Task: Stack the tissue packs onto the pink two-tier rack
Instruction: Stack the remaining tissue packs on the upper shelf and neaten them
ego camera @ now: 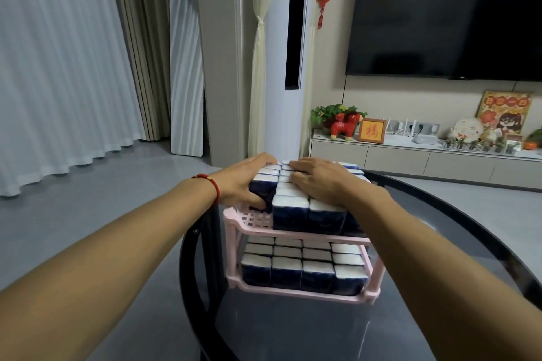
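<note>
Left hand (245,183) grips tissue packs (289,211) on pink rack (252,218) top tier; right hand (318,180) flat on top.

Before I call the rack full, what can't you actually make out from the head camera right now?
- Top-tier packs: the left hand and right hand cover much of them, so gaps there are hidden.
- Lower-tier packs: back rows hidden under the upper shelf of the pink rack.
- Pack print: too dark and small to read.
- Black round table: near and right parts cut off by the frame edge.
</note>
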Available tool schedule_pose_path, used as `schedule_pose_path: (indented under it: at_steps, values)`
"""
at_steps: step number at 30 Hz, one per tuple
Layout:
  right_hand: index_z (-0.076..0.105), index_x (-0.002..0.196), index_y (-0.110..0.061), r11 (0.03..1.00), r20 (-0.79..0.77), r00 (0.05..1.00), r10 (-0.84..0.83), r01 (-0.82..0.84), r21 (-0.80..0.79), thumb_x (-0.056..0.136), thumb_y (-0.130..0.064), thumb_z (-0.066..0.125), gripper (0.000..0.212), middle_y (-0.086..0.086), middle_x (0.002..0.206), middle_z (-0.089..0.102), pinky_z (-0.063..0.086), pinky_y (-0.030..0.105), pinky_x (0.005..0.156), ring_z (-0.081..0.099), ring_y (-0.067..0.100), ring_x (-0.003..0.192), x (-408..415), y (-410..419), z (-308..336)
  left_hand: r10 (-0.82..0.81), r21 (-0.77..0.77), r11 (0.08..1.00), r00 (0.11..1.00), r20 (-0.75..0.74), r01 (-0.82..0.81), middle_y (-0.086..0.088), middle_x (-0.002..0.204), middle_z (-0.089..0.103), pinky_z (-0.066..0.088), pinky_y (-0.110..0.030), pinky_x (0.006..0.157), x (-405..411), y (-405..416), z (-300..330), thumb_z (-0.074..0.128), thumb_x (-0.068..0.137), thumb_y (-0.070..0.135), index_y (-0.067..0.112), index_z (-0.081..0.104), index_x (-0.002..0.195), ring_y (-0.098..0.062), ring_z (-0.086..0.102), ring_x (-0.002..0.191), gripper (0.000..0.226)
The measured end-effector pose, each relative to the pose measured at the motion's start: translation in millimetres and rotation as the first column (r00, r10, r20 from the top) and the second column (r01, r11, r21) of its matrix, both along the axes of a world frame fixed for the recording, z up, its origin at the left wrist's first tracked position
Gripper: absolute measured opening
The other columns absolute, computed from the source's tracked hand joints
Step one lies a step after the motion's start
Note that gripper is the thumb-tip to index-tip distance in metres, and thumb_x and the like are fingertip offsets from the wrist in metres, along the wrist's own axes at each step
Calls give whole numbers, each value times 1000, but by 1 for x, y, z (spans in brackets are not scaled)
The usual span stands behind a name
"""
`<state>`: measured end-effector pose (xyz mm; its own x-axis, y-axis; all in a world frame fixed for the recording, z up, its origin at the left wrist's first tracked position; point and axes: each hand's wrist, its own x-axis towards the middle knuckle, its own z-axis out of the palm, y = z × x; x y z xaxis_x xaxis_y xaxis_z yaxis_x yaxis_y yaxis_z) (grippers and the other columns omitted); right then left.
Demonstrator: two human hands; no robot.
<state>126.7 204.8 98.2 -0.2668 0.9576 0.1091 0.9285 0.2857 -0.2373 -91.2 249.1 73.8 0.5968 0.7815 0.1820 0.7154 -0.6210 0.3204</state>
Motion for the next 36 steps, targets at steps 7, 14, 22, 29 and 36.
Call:
schedule_pose_path:
  at_steps: [7,14,22,29,36]
  values:
    - [55,138,-29,1000,33,999,-11,10,25,103,-46,37,43,1,155,44,32,51,113,40,31,136,2,5,-3,11,-88,996,1000,7,-10,6,129,40,50,-30,90,3,6,7,87,77,20,28,34,134,-18,50,116,78]
    - [42,152,-33,999,15,1000,-1,1,-38,103,-51,40,52,-2,162,36,24,51,121,36,27,146,4,11,4,33,-180,983,999,-40,-40,7,140,34,46,-30,101,1,2,12,90,75,26,31,24,145,-20,47,125,96]
    - [59,138,-21,990,-336,941,30,17,138,103,-33,55,38,-1,147,54,37,36,110,51,18,133,60,-19,21,56,-274,959,995,-80,-76,12,168,7,28,-46,123,0,-8,26,95,68,35,44,-2,159,-24,21,153,133]
    - [72,121,-20,943,-444,859,-254,322,84,99,-20,60,25,3,125,71,50,36,97,64,16,109,187,-60,-23,116,-48,993,952,283,-107,16,166,19,24,-36,122,-1,-88,61,80,86,19,49,28,152,-3,25,150,89]
    - [63,132,-35,938,-278,895,-347,330,-108,96,-30,62,36,1,137,64,49,37,103,63,18,120,230,-62,-120,-223,318,947,778,587,32,7,105,73,52,-24,90,110,-209,-8,65,83,0,18,74,97,-19,69,106,25]
